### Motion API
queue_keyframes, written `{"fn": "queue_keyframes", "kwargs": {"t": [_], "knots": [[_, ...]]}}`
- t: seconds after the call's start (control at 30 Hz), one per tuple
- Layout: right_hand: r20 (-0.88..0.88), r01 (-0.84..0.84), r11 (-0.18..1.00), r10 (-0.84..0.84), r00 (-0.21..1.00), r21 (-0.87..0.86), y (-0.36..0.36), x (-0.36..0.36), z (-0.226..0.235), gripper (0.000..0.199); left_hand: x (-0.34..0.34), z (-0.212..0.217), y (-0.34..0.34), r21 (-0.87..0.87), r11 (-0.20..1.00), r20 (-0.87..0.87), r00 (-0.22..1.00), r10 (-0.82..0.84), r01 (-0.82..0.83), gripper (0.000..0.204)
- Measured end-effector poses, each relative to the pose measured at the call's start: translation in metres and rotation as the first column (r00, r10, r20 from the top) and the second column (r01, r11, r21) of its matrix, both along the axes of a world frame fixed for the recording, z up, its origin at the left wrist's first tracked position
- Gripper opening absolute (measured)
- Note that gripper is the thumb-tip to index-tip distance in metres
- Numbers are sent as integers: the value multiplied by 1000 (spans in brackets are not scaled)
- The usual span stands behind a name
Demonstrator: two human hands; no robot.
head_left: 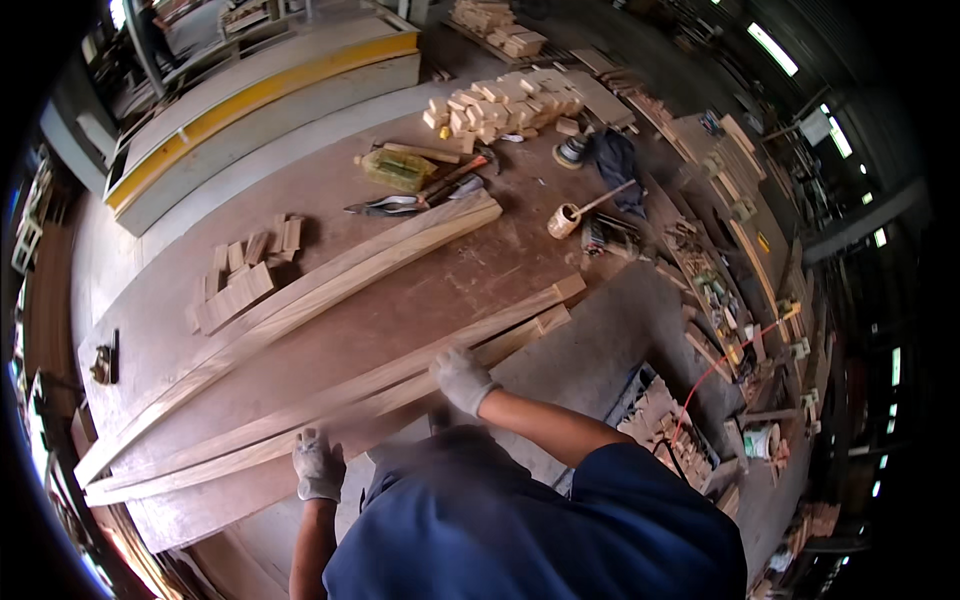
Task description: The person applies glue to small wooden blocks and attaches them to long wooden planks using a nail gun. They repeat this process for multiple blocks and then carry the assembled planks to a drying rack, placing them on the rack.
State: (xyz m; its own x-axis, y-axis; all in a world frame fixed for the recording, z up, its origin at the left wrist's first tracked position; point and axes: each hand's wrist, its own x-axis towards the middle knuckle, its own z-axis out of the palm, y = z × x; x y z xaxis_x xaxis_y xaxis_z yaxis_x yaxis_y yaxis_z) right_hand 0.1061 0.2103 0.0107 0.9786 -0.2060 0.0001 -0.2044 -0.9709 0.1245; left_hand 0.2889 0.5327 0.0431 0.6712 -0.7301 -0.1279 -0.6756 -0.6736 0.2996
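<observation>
Two long pale wooden beams lie nearly side by side along the near edge of the brown worktable point(480, 265), a narrow gap between them. My right hand point(462, 380), in a light work glove, is closed over the nearer wooden beam point(515, 340) toward its right end. My left hand point(318, 465), also gloved, has its fingers curled at the near edge of that same beam, farther left. Just beyond lies the second beam point(470, 330), touched by neither hand. A third, thicker beam point(340, 270) rests diagonally across the middle of the table.
Small wood blocks point(245, 275) lie at left beside a hand plane point(105, 360). Farther back are a hammer point(465, 172), a yellowish plastic bottle point(397, 170), a pot with a brush point(563, 220), a sander point(572, 152) and a block pile point(505, 105). A crate of offcuts point(665, 425) stands right.
</observation>
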Motion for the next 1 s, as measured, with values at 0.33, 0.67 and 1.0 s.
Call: {"fn": "queue_keyframes", "kwargs": {"t": [0.33, 0.67, 1.0], "knots": [[-169, -3, 999, -4, 986, -37, -7, 0, 7, 20, -1, -10, -3, -34, 999, 7, 999, -37, 37, 40], [-197, 72, 991, -93, 976, -111, -55, -32, 4, 19, -23, -11, -36, -62, 994, -30, 995, -92, 90, 44], [-147, 91, 994, -98, 984, -54, -62, -38, 4, 17, -21, -11, -32, -87, 986, -27, 989, -148, 145, 45]]}}
